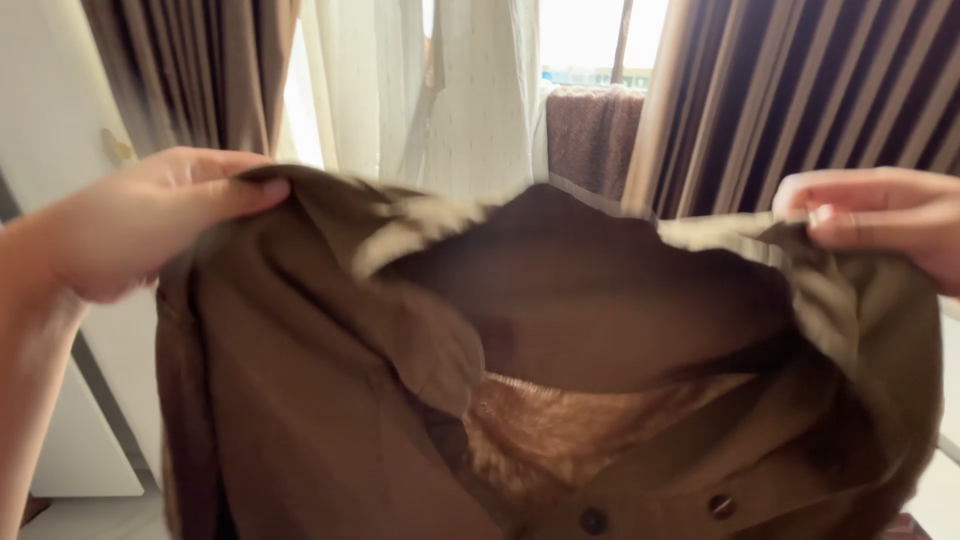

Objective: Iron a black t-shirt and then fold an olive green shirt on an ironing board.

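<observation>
Both hands grip one brown button-up shirt (330, 400) at its top edge: left hand (140, 215) closed with thumb over the fabric near the collar, right hand (880, 220) pinching the opposite edge, apparently to spread the garment open at chest height. Two dark buttons (592, 521) show on the lower front. Behind hang two striped brown curtains (800, 90), a white sheer curtain (440, 90) and one brown towel (592, 135).

A home room, likely a bedroom, is indicated: brown striped curtains (800, 90) at upper right and upper left, sheer white curtains (400, 80) over a bright window (585, 35) at top centre, brown towel (592, 135) hung there.
</observation>
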